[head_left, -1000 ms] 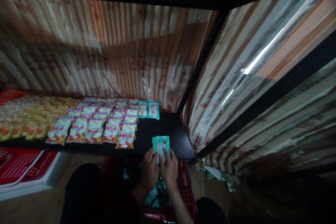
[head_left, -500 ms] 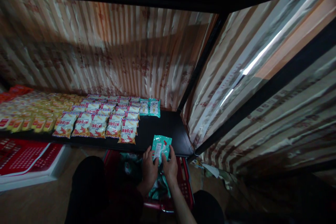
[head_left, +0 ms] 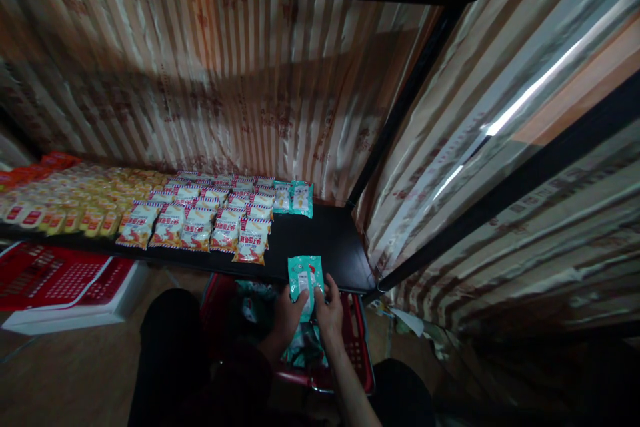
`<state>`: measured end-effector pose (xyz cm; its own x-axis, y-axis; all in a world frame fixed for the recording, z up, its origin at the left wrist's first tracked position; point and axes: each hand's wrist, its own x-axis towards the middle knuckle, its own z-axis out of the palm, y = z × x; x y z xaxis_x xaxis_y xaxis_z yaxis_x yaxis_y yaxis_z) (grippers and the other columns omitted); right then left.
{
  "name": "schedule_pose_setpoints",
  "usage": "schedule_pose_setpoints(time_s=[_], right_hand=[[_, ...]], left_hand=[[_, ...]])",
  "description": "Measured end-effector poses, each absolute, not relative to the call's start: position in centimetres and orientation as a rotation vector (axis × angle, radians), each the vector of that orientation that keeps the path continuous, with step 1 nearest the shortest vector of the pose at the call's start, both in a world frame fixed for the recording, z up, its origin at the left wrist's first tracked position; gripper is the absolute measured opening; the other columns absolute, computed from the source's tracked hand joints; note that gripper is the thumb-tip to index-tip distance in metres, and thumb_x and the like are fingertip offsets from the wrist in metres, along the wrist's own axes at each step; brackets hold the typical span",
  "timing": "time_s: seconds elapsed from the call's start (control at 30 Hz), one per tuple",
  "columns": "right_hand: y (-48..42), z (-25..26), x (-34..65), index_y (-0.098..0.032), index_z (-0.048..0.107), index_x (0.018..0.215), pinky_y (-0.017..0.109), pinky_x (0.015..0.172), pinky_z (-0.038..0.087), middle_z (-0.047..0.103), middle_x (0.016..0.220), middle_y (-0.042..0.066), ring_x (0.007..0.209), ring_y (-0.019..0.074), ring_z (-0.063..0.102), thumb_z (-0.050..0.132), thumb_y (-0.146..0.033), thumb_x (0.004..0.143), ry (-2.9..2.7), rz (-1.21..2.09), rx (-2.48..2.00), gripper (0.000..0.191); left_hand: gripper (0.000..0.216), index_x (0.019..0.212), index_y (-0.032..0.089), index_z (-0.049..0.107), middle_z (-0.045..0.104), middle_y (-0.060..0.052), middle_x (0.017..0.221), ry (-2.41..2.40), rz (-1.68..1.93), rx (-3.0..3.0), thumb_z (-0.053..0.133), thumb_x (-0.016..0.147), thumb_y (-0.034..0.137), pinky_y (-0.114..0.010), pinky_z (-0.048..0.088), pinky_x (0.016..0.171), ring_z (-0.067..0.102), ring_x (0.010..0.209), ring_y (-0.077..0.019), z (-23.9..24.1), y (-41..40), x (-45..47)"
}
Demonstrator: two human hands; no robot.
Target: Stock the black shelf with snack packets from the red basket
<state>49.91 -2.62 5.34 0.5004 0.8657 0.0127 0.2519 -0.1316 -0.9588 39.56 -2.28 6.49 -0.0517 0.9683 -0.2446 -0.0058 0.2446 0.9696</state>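
Between my two hands is a teal snack bag point(head_left: 305, 275), its printed face turned toward me. My left hand point(head_left: 288, 317) grips its left side, thumb on the front. On the other side my right hand point(head_left: 329, 312) pinches the bag with its thumb, the fingers behind. Just below, a red shopping basket point(head_left: 364, 361) holds more teal bags point(head_left: 305, 347), partly covered by my arms. Two teal bags point(head_left: 293, 198) stand at the back of the black shelf point(head_left: 320, 233), beside rows of white and orange snack bags point(head_left: 197, 227).
Yellow packets point(head_left: 95, 203) fill the shelf's left part, with orange packages point(head_left: 50, 163) behind them. A second red basket point(head_left: 55, 280) stands on a white base at the lower left. A dark post point(head_left: 400, 113) and striped sheeting point(head_left: 225, 80) enclose the shelf's back and right.
My view has shifted a little, so the shelf sits slightly higher and further right. Both hands still hold the teal bag, and my left thumb now lies further over its front.
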Motion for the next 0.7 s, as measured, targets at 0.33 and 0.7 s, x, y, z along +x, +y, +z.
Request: schedule_pose_setpoints(time_s=[0.33, 0.7], right_hand=[[-3.5, 5.4, 49.8, -0.012, 0.055, 0.122, 0.036, 0.078, 0.051, 0.069, 0.105, 0.013, 0.091, 0.0257, 0.065, 0.045, -0.05, 0.077, -1.066, 0.671, -1.679, 0.06], [-2.4, 6.0, 49.5, -0.01, 0.057, 0.119, 0.036, 0.083, 0.047, 0.066, 0.111, 0.016, 0.099, 0.0263, 0.062, 0.032, -0.051, 0.081, -1.186, 0.592, -1.734, 0.062]], left_hand=[[0.052, 0.097, 0.011, 0.064, 0.071, -0.014, 0.098, 1.268, 1.143, 0.82, 0.063, 0.07, 0.055, -0.031, 0.051, 0.078, 0.067, 0.09, -0.0246, 6.5, -3.2, 39.5], [0.04, 0.093, 0.014, 0.063, 0.07, -0.011, 0.092, 1.499, 1.126, 0.883, 0.043, 0.083, 0.047, -0.033, 0.048, 0.079, 0.064, 0.088, -0.0239, 6.4, -2.5, 39.4]])
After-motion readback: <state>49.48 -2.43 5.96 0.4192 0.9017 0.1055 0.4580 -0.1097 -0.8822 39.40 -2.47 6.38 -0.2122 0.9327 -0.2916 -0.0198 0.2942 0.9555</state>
